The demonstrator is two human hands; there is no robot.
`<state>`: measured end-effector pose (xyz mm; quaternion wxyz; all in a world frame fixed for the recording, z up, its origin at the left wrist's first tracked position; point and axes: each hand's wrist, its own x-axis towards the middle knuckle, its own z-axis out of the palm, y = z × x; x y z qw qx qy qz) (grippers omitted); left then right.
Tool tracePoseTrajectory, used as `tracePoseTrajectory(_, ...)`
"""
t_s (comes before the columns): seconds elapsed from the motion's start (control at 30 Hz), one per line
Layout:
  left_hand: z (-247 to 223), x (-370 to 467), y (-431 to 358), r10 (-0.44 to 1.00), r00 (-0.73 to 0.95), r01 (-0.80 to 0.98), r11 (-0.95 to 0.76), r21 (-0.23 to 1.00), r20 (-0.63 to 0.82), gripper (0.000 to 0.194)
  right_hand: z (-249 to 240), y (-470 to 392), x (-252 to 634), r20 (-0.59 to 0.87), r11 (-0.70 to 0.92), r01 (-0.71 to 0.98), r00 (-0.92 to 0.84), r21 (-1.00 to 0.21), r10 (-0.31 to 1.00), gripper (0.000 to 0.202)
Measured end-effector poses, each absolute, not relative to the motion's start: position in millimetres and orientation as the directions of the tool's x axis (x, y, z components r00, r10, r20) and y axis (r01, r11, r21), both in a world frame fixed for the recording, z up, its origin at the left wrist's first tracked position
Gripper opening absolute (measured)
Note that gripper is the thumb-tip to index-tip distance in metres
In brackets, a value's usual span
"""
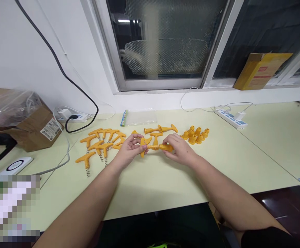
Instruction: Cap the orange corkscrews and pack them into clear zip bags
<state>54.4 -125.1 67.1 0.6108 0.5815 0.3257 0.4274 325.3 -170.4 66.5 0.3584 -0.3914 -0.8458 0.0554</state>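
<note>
My left hand pinches the yellow T-shaped handle of a corkscrew, held sideways above the table. My right hand is closed around a yellow tapered sleeve, in line with the corkscrew's shaft. The two pieces meet between my hands; how far one sits in the other I cannot tell. Left of my hands lie several loose corkscrews with yellow handles and bare metal spirals. Just beyond my hands are corkscrews in sleeves. Several yellow sleeves stand grouped to the right.
A clear plastic bag lies near the wall. Power strips with cables sit at the back right and back left. An open cardboard box and a white charging pad are at the left. Another carton leans on the window sill.
</note>
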Motion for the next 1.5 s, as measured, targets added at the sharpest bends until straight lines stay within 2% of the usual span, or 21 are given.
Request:
tracePoseTrajectory(0.1, 68, 53, -124, 0.889, 0.442, -0.161, -0.052, 0.986, 0.119, 0.058, 67, -171, 325, 0.553, 0.689, 0.646, -0.461, -0.328, 0.694, 0.033)
tracePoseTrajectory(0.27, 69, 56, -127, 0.911, 0.377, -0.156, -0.114, 0.981, 0.166, 0.049, 69, -173, 322, 0.532, 0.692, 0.658, -0.488, -0.297, 0.692, 0.034)
tracePoseTrajectory(0.47, 64, 57, -127, 0.868, 0.288, -0.073, -0.402, 0.913, 0.405, 0.033, 73, -179, 320, 0.359, 0.658, 0.602, -0.552, -0.452, 0.752, 0.025)
tracePoseTrajectory(0.6, 69, 42, -119, 0.866, 0.114, 0.086, -0.496, 0.864, 0.486, 0.029, 75, -182, 322, 0.287, 0.631, 0.546, -0.586, -0.552, 0.758, 0.024)
tracePoseTrajectory(0.73, 79, 25, -108, 0.921, -0.016, 0.154, -0.383, 0.911, 0.39, 0.034, 75, -178, 332, 0.357, 0.595, 0.505, -0.492, -0.626, 0.794, 0.022)
tracePoseTrajectory(0.83, 80, 20, -99, 0.958, -0.083, 0.067, -0.269, 0.961, 0.274, 0.042, 76, -173, 347, 0.372, 0.535, 0.5, -0.392, -0.682, 0.841, 0.019)
tracePoseTrajectory(0.93, 77, 15, -92, 0.977, -0.137, -0.01, -0.165, 0.986, 0.162, 0.053, 79, -168, 365, 0.416, 0.493, 0.552, -0.269, -0.673, 0.869, 0.02)
tracePoseTrajectory(1.03, 76, 3, -87, 0.964, -0.216, 0.137, -0.124, 0.983, 0.152, 0.061, 84, -168, 382, 0.397, 0.403, 0.646, -0.164, -0.648, 0.903, 0.02)
tracePoseTrajectory(1.13, 79, -15, -83, 0.938, -0.265, 0.453, -0.084, 0.887, 0.224, 0.059, 90, -171, 394, 0.245, 0.253, 0.72, -0.118, -0.647, 0.962, 0.021)
tracePoseTrajectory(1.23, 81, -32, -77, 0.927, -0.267, 0.701, -0.002, 0.713, 0.264, 0.04, 90, -172, 399, 0.085, 0.1, 0.781, -0.06, -0.617, 0.995, 0.018)
tracePoseTrajectory(1.3, 80, -39, -72, 0.941, -0.239, 0.781, 0.04, 0.623, 0.239, 0.028, 87, -170, 399, 0.029, 0.028, 0.802, -0.013, -0.597, 1.0, 0.013)
tracePoseTrajectory(1.37, 77, -43, -68, 0.954, -0.222, 0.818, 0.07, 0.571, 0.201, 0.026, 84, -169, 398, 0.0, -0.008, 0.814, 0.01, -0.581, 1.0, 0.012)
tracePoseTrajectory(1.5, 72, -44, -68, 0.944, -0.276, 0.82, 0.134, 0.556, 0.179, 0.045, 81, -168, 394, 0.001, -0.014, 0.824, 0.018, -0.566, 1.0, 0.018)
